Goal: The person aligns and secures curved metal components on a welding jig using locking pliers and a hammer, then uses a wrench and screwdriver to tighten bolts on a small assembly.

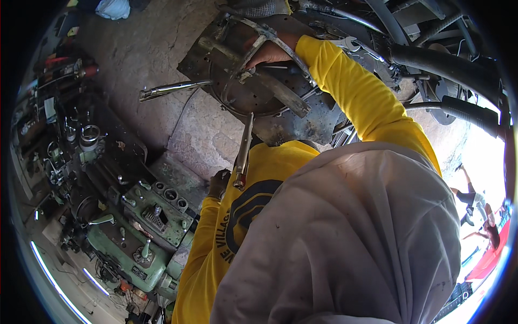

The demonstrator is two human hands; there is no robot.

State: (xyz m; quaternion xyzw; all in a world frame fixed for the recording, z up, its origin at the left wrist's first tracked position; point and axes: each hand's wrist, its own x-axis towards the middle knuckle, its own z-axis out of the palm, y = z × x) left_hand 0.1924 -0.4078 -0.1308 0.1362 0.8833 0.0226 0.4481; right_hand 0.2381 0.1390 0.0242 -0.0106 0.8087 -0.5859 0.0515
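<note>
A round metal frame (259, 114) with several legs stands on a dark steel worktable (297, 129). Shiny tubes stick out from it, one tube (175, 89) to the left and another tube (244, 154) toward my body. Across the ring lies a flat metal bar (283, 94). My right hand (271, 53) reaches in among the frame's upper struts, its fingers curled near a small metal piece (246, 74). The struts partly cover those fingers, so what they grip is unclear. Down at my left side, my left hand (218, 183) is dark and small, away from the table; its fingers cannot be made out.
A green lathe-like machine (127, 259) with levers fills the lower left. Steel pipes (442, 67) crowd the right, near a wrench (345, 43). A patterned glove (264, 8) lies at the far table edge. Grey cloth (345, 237) covers much of the lower middle. A person (480, 208) is outside, far right.
</note>
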